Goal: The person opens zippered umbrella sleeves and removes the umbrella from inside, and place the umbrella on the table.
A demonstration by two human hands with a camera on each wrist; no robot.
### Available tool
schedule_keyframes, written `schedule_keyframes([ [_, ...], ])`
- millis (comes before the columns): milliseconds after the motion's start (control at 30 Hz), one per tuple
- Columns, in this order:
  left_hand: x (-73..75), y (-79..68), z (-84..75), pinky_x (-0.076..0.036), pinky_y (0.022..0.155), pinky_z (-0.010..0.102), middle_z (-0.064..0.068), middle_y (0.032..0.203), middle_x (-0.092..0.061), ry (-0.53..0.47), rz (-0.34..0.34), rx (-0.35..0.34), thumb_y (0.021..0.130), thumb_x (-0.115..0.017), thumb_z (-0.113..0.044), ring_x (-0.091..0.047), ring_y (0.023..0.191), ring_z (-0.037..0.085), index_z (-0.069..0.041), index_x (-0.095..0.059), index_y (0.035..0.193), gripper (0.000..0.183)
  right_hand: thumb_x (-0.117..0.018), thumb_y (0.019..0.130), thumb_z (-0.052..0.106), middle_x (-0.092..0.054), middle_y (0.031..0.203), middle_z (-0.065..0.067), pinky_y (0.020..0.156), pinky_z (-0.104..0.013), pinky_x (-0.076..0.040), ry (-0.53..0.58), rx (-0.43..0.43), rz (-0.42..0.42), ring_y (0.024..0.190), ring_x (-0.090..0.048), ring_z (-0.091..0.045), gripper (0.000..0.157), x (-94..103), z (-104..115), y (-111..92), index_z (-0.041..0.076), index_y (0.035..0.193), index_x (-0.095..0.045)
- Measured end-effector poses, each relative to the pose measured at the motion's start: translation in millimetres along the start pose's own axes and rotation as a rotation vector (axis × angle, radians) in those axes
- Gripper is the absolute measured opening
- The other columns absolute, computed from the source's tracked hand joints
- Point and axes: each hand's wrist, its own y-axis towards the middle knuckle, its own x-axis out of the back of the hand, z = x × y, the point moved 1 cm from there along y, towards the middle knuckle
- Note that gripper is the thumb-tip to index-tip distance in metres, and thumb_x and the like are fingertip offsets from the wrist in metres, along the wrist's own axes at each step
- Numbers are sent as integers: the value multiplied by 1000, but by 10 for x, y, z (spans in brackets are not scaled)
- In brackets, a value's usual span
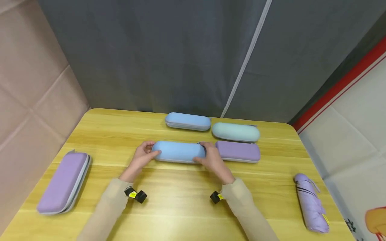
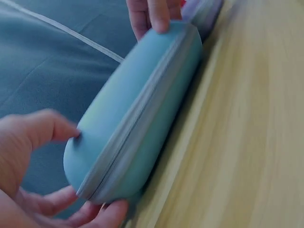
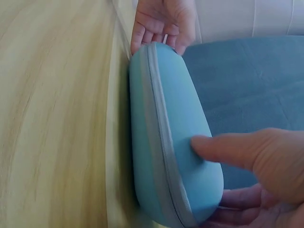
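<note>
A light blue zippered hard case (image 1: 178,151) lies lengthwise across the middle of the table, its grey zipper running along the side. My left hand (image 1: 144,155) holds the left end, thumb on top and fingers curled around the tip. At the other end, my right hand (image 1: 212,160) grips the case the same way. In the left wrist view the zipper (image 2: 137,111) looks closed along the visible side. The right wrist view shows my right thumb (image 3: 228,149) pressing the lid. Just right of that hand lies a purple case (image 1: 238,151).
Behind are a second blue case (image 1: 187,120) and a mint green case (image 1: 236,131). A larger purple case (image 1: 64,182) lies at the left, and a folded lilac umbrella (image 1: 311,202) at the right. A grey curtain (image 1: 163,57) hangs behind the wooden table (image 1: 181,207).
</note>
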Motion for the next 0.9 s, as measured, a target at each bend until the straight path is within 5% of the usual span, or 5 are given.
schedule_keyframes([
  [233, 64, -11, -68, -43, 90, 48, 25, 122, -45, 388, 86, -349, 71, -78, -9, -49, 105, 38, 7, -44, 130, 70, -55, 94, 10, -64, 110, -19, 81, -40, -52, 1, 133, -19, 100, -62, -30, 25, 79, -93, 78, -5, 112, -64],
  [367, 78, 1, -123, -39, 96, 52, 24, 123, -47, 501, 128, -486, 66, -81, -9, -47, 112, 38, 7, -43, 130, 76, -51, 93, 2, -67, 105, -19, 82, -40, -51, -88, 169, 10, 99, -63, -30, 21, 108, -117, 151, -5, 104, -68],
  [633, 95, 14, -122, -39, 96, 55, 19, 123, -46, 556, 184, -557, 64, -83, -8, -48, 113, 38, 2, -50, 127, 72, -51, 93, 1, -66, 106, -18, 83, -38, -49, -134, 211, 183, 94, -61, -27, 22, 202, -119, 292, -4, 105, -68],
  [900, 83, 16, -60, -37, 99, 53, 17, 127, -47, 558, 191, -603, 64, -84, -10, -47, 116, 36, 4, -48, 126, 73, -50, 93, 2, -65, 110, -15, 80, -30, -46, -77, 138, 332, 91, -54, -20, 25, 249, -90, 372, -3, 110, -67],
])
